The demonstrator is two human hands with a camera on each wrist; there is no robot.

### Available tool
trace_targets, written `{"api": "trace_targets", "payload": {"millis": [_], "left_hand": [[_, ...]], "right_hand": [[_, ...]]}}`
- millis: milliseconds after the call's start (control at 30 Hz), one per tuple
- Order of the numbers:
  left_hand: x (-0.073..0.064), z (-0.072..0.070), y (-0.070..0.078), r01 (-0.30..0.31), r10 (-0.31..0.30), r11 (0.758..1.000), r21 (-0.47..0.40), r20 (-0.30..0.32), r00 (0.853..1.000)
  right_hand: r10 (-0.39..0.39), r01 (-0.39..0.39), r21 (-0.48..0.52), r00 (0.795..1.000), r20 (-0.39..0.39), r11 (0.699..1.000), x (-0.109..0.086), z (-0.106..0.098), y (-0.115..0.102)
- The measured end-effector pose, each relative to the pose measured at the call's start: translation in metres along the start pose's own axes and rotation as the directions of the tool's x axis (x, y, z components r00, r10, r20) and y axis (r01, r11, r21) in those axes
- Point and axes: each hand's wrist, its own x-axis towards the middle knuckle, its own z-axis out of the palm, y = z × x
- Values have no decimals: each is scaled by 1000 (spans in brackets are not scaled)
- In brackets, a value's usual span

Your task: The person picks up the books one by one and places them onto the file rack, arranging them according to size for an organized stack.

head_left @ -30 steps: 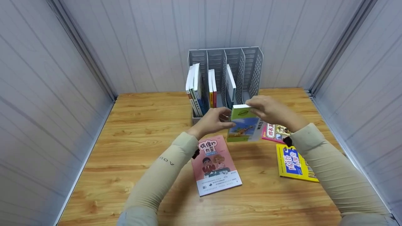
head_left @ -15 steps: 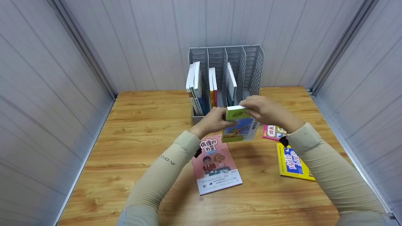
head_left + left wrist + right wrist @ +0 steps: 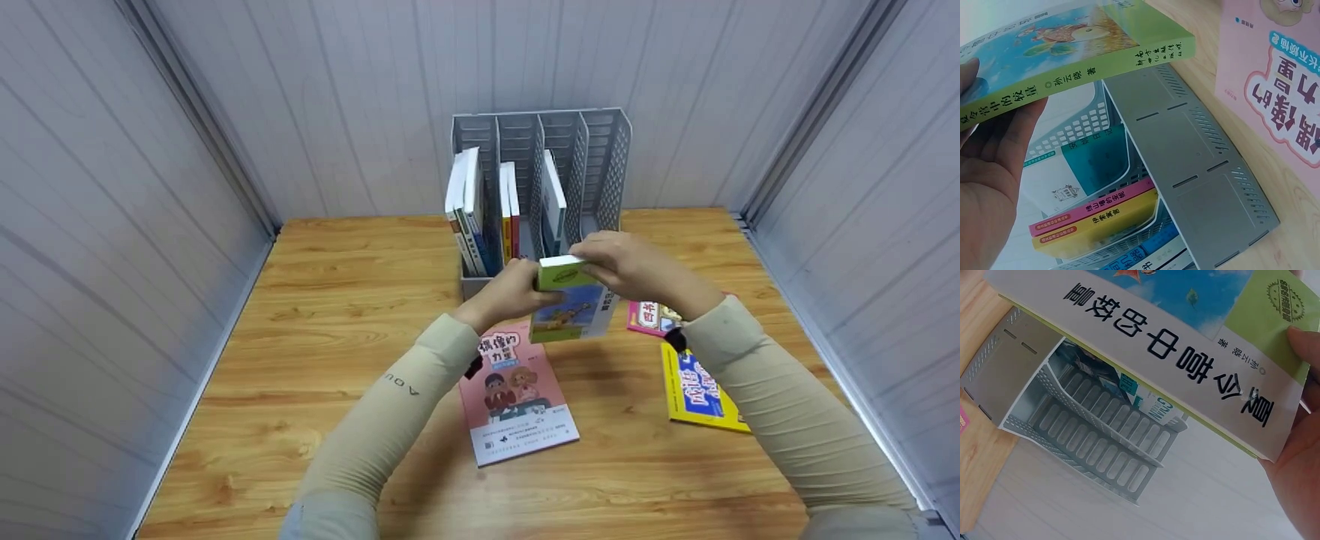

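Observation:
A green-edged paperback book (image 3: pixel 568 309) with a blue picture on its cover is held upright above the table, in front of the grey file rack. My left hand (image 3: pixel 511 289) grips its left edge, the thumb on the cover; in the left wrist view the fingers lie behind the green spine (image 3: pixel 1072 79). My right hand (image 3: pixel 628 267) pinches its top right corner, thumb on the front. The right wrist view shows large black characters down the cover's white strip (image 3: pixel 1179 354).
The grey rack (image 3: pixel 606 161) has books (image 3: pixel 469 210) leaning in its left three compartments. A pink book (image 3: pixel 517 397) lies in front, a yellow book (image 3: pixel 697 390) and a magenta-edged book (image 3: pixel 651 319) to the right. Pale panel walls (image 3: pixel 360 112) enclose the table.
The book has moved slightly left, and my left hand has gone from loosely beside it to gripping its edge. Over the last half second little has moved.

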Motion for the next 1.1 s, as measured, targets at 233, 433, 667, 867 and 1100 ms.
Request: {"api": "trace_targets", "payload": {"millis": [233,433,667,867,1100], "left_hand": [[1,2,0,-4,5,1000,-8,7,1000],[2,3,0,-24,24,1000,17,0,1000],[2,6,1,-31,32,999,34,-20,999],[2,8,2,-54,56,998,40,-38,998],[3,9,2,-80,83,995,55,-66,994]], "right_hand": [[26,-26,-2,1000,13,1000,-2,1,0],[29,-29,4,1000,6,1000,-3,1,1],[11,-11,9,1000,-26,1000,-4,1,2],[-19,21,25,997,-72,999,-5,2,5],[-27,36,73,993,-118,997,-5,-4,9]]}}
